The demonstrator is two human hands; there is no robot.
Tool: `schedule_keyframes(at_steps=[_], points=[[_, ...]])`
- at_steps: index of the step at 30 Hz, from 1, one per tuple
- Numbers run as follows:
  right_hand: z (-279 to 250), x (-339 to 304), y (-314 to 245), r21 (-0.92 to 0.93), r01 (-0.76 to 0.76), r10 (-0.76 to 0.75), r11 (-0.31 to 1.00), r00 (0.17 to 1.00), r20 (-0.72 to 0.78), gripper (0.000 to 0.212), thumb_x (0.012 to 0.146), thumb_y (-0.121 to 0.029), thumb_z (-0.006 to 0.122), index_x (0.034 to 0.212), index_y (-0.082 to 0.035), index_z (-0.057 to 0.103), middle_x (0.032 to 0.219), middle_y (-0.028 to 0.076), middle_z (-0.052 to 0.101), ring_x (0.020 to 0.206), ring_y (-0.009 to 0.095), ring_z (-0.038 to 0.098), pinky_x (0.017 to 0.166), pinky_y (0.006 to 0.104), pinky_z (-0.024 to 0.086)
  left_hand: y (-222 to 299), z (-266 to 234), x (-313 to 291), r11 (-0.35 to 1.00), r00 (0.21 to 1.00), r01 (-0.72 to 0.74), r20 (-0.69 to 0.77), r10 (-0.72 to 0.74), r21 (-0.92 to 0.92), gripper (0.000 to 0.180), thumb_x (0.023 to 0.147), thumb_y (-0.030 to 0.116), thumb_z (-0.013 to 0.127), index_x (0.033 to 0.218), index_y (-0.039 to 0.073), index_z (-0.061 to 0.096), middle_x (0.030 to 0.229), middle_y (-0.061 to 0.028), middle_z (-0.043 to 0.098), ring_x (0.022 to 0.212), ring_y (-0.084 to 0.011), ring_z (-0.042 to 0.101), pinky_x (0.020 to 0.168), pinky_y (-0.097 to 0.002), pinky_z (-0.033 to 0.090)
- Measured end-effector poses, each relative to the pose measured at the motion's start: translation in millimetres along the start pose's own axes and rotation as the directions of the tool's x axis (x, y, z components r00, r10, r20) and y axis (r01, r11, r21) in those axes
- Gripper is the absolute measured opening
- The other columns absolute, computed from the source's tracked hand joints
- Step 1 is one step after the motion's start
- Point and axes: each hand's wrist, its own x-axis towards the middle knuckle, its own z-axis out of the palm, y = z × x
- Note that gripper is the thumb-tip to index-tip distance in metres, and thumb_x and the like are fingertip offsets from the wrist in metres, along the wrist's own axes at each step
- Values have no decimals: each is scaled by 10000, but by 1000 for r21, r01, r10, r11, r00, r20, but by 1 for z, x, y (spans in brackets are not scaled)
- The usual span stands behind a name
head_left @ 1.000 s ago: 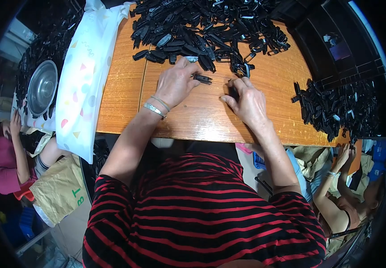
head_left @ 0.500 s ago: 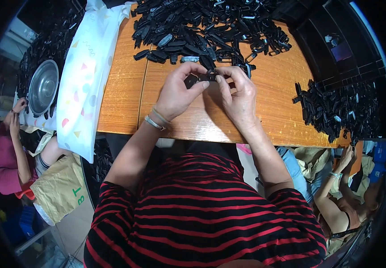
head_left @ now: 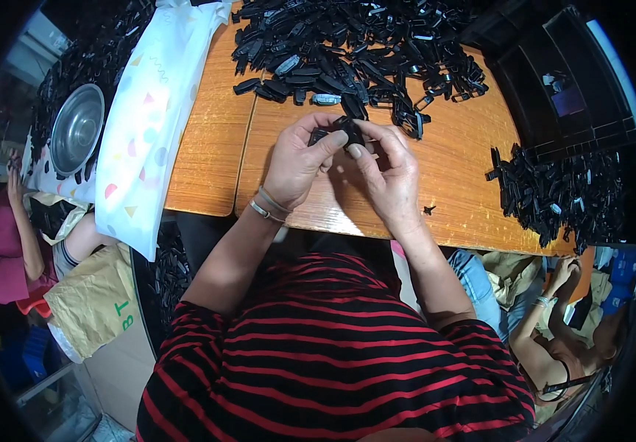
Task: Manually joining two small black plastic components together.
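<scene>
A small black plastic part (head_left: 350, 132) is held up between both hands above the wooden table, just in front of the large pile. My left hand (head_left: 294, 163) pinches it with thumb and fingers. Its curled fingers also keep another dark piece (head_left: 319, 136) near the palm. From the other side, my right hand (head_left: 390, 171) closes thumb and fingertips on the same part; some of its fingers are hidden. A tiny black piece (head_left: 428, 211) lies on the table beside my right wrist.
A large pile of black plastic parts (head_left: 347, 51) covers the far table (head_left: 207, 162). More parts (head_left: 553, 191) heap at the right by a dark box (head_left: 553, 88). Left stand a patterned white plastic sheet (head_left: 141, 132) and a metal bowl (head_left: 77, 131). Co-workers sit at both sides.
The held part has been turned from lying flat to more upright between my fingers. A tiny black piece now shows on the table by my right wrist. The view has shifted slightly.
</scene>
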Motion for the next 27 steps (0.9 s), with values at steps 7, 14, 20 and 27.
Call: schedule_keyframes(at_steps=[7,14,20,27], points=[[0,-2,3,73,-128,130,989,991,-20,269,845,-19,678,1108,-8,622,917,48,571,821,88,597,671,204,513,4,0,-3,999,1000,1,-6,-1,47,246,878,91,675,1096,17,587,804,31,595,603,-7,467,522,-146,373],[1,1,5,-82,12,-14,997,1000,-21,249,825,-6,687,1070,-3,641,908,48,574,796,97,592,636,215,526,5,2,-4,984,997,-73,-9,76,161,235,885,53,653,1100,-6,579,864,-1,630,684,-23,537,602,-156,438],[3,-3,13,-58,-6,5,998,1000,-6,222,805,11,698,1023,3,658,889,55,590,766,98,588,598,209,505,-1,0,-8,967,987,-153,-11,158,204,212,885,-3,618,1093,-17,584,954,-32,652,822,-51,588,748,-188,487],[9,-8,12,-94,72,-77,993,996,-50,224,774,36,714,988,13,649,868,80,585,725,135,605,582,215,502,0,1,-14,954,983,-172,-18,182,244,214,881,-15,612,1095,-18,600,952,-16,644,808,-37,565,737,-179,467]])
